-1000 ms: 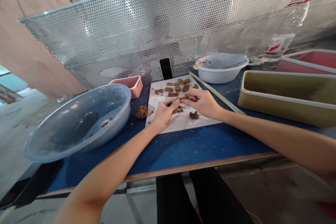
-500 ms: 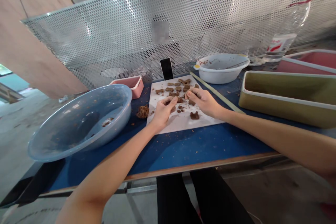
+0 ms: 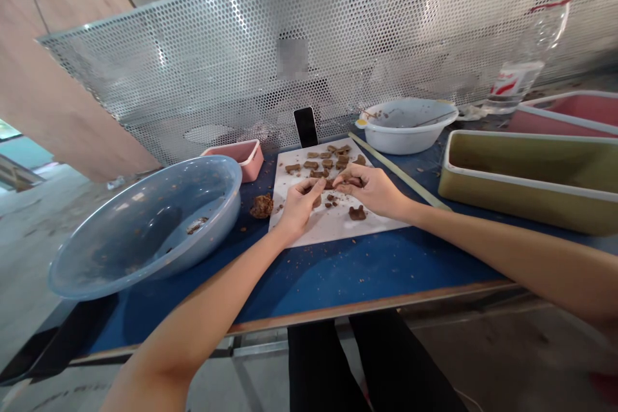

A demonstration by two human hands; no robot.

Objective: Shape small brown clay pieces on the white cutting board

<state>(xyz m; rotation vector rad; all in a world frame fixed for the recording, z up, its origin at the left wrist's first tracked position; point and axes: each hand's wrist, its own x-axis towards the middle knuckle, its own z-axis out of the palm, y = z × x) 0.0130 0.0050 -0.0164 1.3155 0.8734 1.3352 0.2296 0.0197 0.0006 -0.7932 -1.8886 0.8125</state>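
A white board (image 3: 313, 235) carries several small brown clay-like pieces, some bone-shaped, among crumbs. Over its middle, my left hand (image 3: 300, 207) pinches a brown clay piece (image 3: 329, 184) between thumb and fingers. My right hand (image 3: 374, 192) is closed, with its fingertips at the right end of that same piece; the fingers partly hide it. Just in front of my right hand lies a dark notched clay piece (image 3: 357, 213). Beside the board's left edge sits a rough brown lump (image 3: 262, 206).
A large blue basin (image 3: 145, 277) stands at left, with a small pink tub (image 3: 252, 164) behind it. At right are a pale stick (image 3: 400, 174), a white basin (image 3: 405, 140), an olive planter (image 3: 526, 196) and a plastic bottle (image 3: 519, 80). A phone (image 3: 306, 127) stands behind the board.
My right hand has moved slightly left, bringing its fingertips to the piece in my left hand. My left hand has stayed nearly still.
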